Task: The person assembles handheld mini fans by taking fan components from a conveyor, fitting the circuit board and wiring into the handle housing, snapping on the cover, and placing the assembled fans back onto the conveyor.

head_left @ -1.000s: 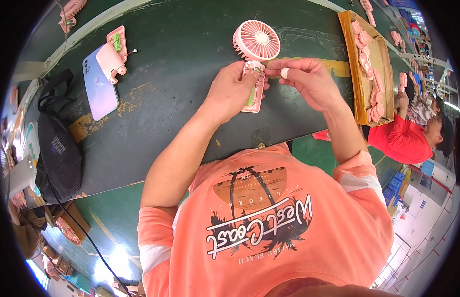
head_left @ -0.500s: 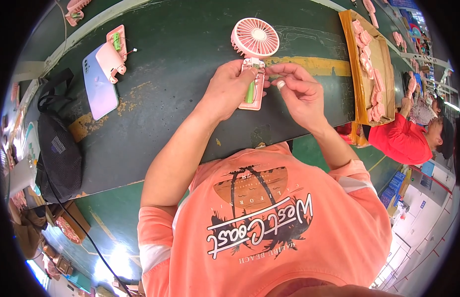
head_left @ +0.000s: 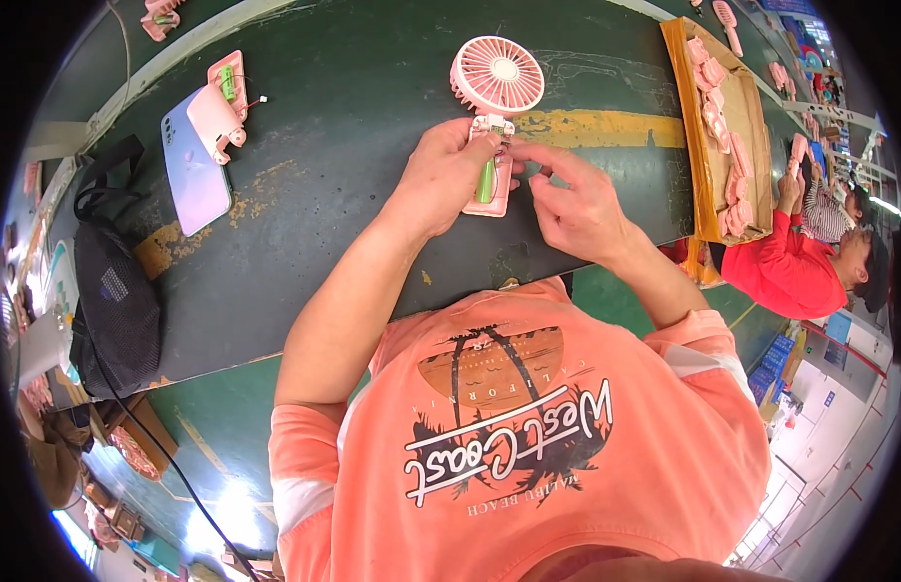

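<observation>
A pink handheld fan [head_left: 499, 76] lies on the dark table in front of me, its round grille at the far end. Its handle is opened up, showing a green battery [head_left: 485, 182] and thin wires. My left hand [head_left: 443, 175] is closed around the handle's left side, the thumb pressing across its upper part. My right hand [head_left: 579, 202] is on the other side, with the index finger stretched to the wires near the handle's top. Its other fingers are curled, and I see nothing held in them. The fingertip's exact contact is too small to make out.
To the left, a phone [head_left: 196, 179] lies beside a pink handle cover [head_left: 216, 121] and another pink handle half with a battery [head_left: 227, 82]. A black mesh bag [head_left: 119, 301] sits at the left edge. A cardboard box [head_left: 705, 209] of pink parts stands right, near a co-worker in red [head_left: 785, 262].
My right hand has changed from fingers bunched near the thumb to an extended index finger reaching the handle. The fan has shifted very slightly left. My left hand keeps its grip.
</observation>
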A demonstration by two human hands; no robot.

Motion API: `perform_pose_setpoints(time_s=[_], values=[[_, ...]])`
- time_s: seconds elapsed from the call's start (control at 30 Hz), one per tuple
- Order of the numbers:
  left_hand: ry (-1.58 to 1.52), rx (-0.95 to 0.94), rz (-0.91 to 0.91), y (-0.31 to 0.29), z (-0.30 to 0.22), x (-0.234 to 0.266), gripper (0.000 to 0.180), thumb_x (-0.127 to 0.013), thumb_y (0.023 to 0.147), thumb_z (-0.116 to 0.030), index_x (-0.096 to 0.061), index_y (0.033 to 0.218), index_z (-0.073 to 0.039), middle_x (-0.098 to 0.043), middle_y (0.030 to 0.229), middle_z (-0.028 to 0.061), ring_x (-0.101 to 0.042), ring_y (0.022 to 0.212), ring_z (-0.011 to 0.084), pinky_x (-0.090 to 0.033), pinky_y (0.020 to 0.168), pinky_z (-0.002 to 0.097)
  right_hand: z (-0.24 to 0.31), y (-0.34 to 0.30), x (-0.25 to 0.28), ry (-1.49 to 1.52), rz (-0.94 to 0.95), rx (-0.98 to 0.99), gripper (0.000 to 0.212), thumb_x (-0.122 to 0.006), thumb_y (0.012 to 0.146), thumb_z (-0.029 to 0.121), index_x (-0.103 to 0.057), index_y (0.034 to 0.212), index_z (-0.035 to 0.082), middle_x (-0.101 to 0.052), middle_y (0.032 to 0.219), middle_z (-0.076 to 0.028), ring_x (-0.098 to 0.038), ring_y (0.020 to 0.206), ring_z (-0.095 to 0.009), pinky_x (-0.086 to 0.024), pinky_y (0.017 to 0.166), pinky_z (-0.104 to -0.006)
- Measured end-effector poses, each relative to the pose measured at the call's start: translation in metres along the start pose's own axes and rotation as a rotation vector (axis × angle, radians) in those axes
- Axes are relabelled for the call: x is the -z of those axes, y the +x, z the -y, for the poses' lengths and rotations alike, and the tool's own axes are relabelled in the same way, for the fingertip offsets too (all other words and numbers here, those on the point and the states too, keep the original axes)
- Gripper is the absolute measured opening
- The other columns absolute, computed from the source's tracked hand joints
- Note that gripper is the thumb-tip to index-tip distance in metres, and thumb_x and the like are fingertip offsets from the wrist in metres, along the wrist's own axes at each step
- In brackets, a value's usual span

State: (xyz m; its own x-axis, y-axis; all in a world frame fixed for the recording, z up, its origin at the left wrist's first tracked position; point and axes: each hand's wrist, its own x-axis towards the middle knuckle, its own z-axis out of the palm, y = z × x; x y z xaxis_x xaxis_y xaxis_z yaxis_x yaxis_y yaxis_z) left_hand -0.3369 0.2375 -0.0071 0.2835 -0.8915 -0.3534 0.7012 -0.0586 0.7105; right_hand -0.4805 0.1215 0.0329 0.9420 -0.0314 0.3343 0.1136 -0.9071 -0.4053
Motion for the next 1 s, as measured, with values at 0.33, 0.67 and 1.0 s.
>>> perform_pose_setpoints(time_s=[0.33,0.67,1.0], values=[[0.010,-0.020,-0.008,0.002,0.002,0.003,0.021,-0.048,0.099,-0.011,-0.059,0.107,0.005,-0.066,0.090,0.0105,-0.066,0.070,0.0167,-0.056,0.059,0.0303,-0.001,0.001,0.000,-0.140,0.075,0.154,0.006,-0.061,0.074,-0.006,-0.057,0.079,-0.007,-0.062,0.116,-0.022,-0.067,0.094,-0.034,-0.057,0.074,-0.0397],[0.005,-0.087,-0.012,0.005,0.008,0.004,0.022,-0.049,0.100,-0.014,-0.060,0.108,0.003,-0.066,0.093,0.0075,-0.064,0.080,0.0127,-0.055,0.069,0.0280,-0.012,0.005,-0.010,-0.171,0.173,0.235,0.013,-0.065,0.077,0.003,-0.059,0.087,-0.002,-0.061,0.114,-0.018,-0.065,0.095,-0.031,-0.055,0.077,-0.0382],[-0.113,-0.005,-0.137,-0.002,-0.007,0.000,0.032,-0.044,0.102,-0.016,-0.051,0.120,0.009,-0.064,0.111,0.0202,-0.067,0.096,0.0260,-0.058,0.083,0.0385,-0.150,-0.040,0.120,-0.710,-0.323,-0.416,0.009,-0.057,0.081,0.000,-0.065,0.085,0.000,-0.065,0.104,-0.017,-0.066,0.080,-0.028,-0.054,0.067,-0.0351]])
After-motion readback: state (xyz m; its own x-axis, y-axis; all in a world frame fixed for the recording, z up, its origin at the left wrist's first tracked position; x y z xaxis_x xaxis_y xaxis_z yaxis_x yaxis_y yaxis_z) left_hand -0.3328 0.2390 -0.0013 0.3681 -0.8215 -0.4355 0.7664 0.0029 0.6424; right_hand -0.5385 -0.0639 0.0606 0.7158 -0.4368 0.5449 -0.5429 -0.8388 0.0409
